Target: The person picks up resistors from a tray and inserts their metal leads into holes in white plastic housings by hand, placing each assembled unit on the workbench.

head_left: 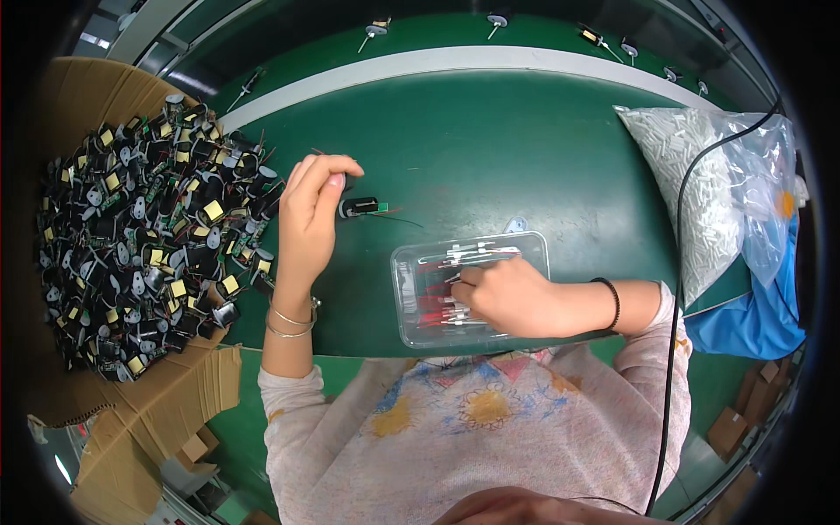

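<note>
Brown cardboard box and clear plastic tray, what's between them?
In the head view, the left hand and forearm come between; right of that hand, a black cylindrical component with a green board lies on the green tabletop.

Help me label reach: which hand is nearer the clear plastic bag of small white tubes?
Right: the right hand is over the clear rectangular plastic container, left of the bag; the left hand is farther left.

We can read no text, label, brand, number or sign anywhere in the head view at the present moment.
</note>
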Tool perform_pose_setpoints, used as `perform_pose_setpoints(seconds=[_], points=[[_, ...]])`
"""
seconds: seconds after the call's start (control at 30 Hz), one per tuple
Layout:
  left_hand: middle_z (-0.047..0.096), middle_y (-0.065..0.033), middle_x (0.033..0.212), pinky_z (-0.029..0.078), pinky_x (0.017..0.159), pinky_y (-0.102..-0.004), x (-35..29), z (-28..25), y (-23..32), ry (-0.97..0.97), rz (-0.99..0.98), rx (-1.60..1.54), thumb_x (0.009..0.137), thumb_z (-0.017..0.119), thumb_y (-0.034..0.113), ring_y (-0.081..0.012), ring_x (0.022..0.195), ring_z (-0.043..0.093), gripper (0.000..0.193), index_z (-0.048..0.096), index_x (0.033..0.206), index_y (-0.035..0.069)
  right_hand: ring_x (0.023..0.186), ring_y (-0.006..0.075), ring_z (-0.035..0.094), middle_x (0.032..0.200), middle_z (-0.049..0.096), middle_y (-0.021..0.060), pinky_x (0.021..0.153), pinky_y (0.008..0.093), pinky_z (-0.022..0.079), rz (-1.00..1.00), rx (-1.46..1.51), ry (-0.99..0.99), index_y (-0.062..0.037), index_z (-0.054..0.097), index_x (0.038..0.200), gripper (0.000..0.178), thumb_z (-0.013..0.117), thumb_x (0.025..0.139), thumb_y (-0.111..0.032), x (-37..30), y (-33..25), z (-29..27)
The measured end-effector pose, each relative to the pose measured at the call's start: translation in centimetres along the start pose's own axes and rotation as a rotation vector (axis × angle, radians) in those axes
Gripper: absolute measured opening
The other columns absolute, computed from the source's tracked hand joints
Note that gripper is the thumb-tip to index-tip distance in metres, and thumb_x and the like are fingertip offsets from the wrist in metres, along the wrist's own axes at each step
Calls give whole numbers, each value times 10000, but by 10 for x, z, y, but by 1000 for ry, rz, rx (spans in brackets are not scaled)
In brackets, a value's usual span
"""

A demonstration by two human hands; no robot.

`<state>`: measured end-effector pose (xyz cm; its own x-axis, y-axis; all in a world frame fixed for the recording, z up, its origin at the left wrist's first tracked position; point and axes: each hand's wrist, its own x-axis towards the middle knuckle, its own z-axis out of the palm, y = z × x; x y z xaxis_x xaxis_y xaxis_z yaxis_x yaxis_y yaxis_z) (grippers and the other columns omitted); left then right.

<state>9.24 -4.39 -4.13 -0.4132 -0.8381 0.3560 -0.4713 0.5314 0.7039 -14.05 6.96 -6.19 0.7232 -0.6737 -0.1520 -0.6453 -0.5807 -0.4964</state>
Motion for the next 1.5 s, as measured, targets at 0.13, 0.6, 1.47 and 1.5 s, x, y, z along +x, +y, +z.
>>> perform_pose_setpoints(seconds=[0.13, 0.6, 1.47, 1.5], points=[[590, -45, 857, 418, 679, -238, 7, 4, 14, 36, -3, -194, 820, 549, 30, -122, 777, 530, 123, 588, 936, 25, 690, 286, 631, 758, 624, 100, 557, 391, 496, -1, 83, 109, -70, 620, 794, 128, 644, 670, -82, -1, 5, -9], [584, -79, 954, 438, 786, -248, 24, -3, 65, -47, 31, -458, 730, 670, 23, -138, 863, 561, 307, 611, 1029, -14, 610, 169, 634, 672, 655, 62, 588, 264, 487, -8, 668, 267, -39, 670, 758, 108, 738, 680, -71, -8, 17, -64], [575, -100, 986, 364, 913, -372, 17, 19, 84, -532, 130, -630, 573, 803, 299, -246, 1013, 517, 431, 667, 862, 9, 794, 181, 651, 865, 663, 146, 730, 271, 534, -247, 789, 807, 63, 652, 894, 139, 636, 756, 56, -17, 7, -97], [577, -101, 974, 369, 906, -368, 17, 20, 84, -505, 131, -635, 580, 800, 291, -241, 1003, 520, 419, 668, 854, 3, 774, 184, 651, 839, 658, 141, 700, 266, 536, -230, 727, 814, 54, 658, 869, 145, 659, 725, 57, -19, 7, -98]])
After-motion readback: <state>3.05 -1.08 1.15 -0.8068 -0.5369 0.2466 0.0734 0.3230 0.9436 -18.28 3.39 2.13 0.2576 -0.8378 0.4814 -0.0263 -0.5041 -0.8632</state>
